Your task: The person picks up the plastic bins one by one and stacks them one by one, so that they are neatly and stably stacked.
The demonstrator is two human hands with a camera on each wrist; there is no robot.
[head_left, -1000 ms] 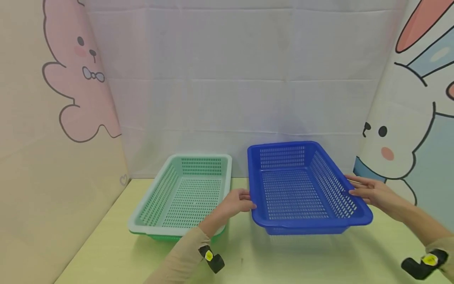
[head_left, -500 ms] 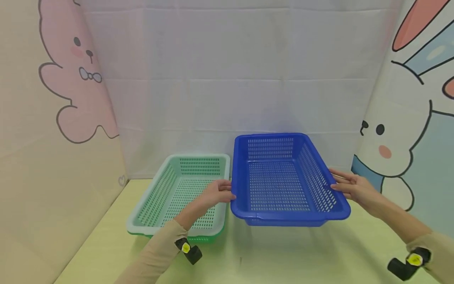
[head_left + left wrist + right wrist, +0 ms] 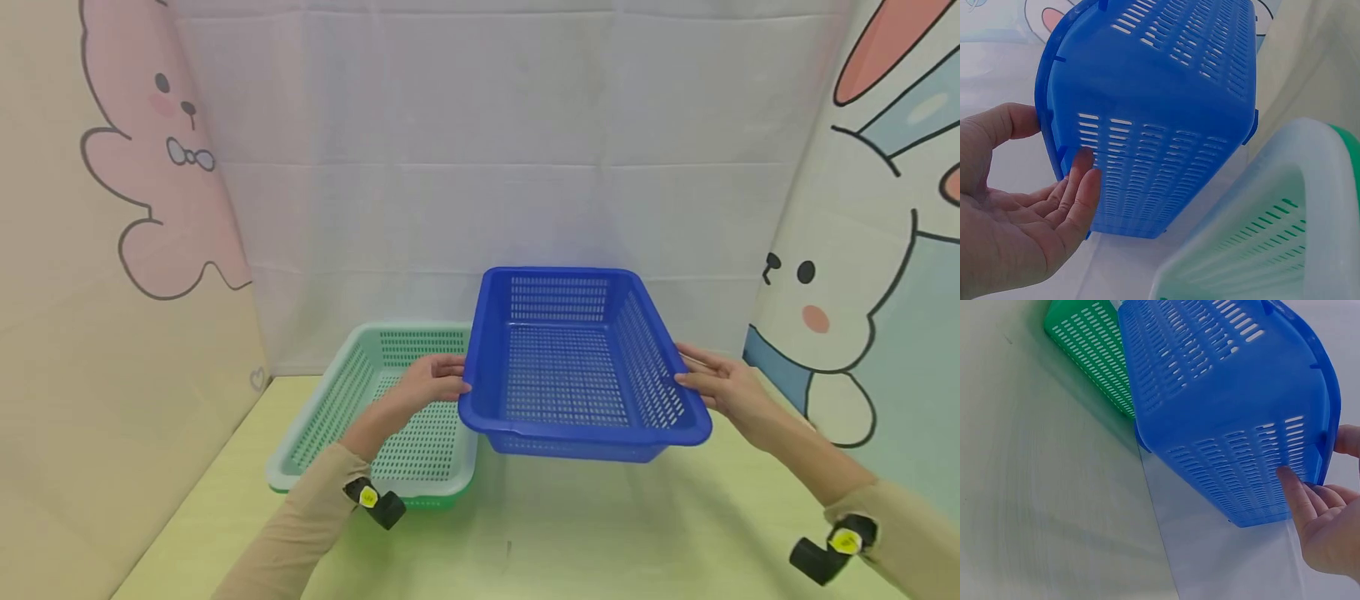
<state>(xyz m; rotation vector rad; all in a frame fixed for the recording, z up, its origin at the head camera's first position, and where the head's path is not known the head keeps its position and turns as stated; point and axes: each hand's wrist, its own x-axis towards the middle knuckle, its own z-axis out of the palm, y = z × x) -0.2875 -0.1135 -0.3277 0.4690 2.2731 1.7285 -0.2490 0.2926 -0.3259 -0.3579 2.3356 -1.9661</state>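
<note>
Both hands hold a blue plastic basket [image 3: 566, 371] with slotted walls and floor up off the table, one at each long side. My left hand [image 3: 415, 390] grips its left rim, thumb on the rim and fingers under it against the outer wall, as the left wrist view shows. On the opposite side, my right hand [image 3: 731, 390] pinches the right rim the same way, fingertips on the slotted wall in the right wrist view. Nothing lies inside the blue basket. Below and to its left, a pale mint basket [image 3: 300, 454] sits nested in a green basket [image 3: 1088, 350].
The light yellow-green table [image 3: 570, 533] carries the nested baskets at its left. A white cloth backdrop [image 3: 465, 125] hangs behind. Side panels bear a pink bear [image 3: 161, 167] at left and a white rabbit [image 3: 832, 317] at right.
The blue basket has moved left and upward in both hands, from the right of the mint basket to overlapping its right edge in the head view. The nested baskets have stayed put.
</note>
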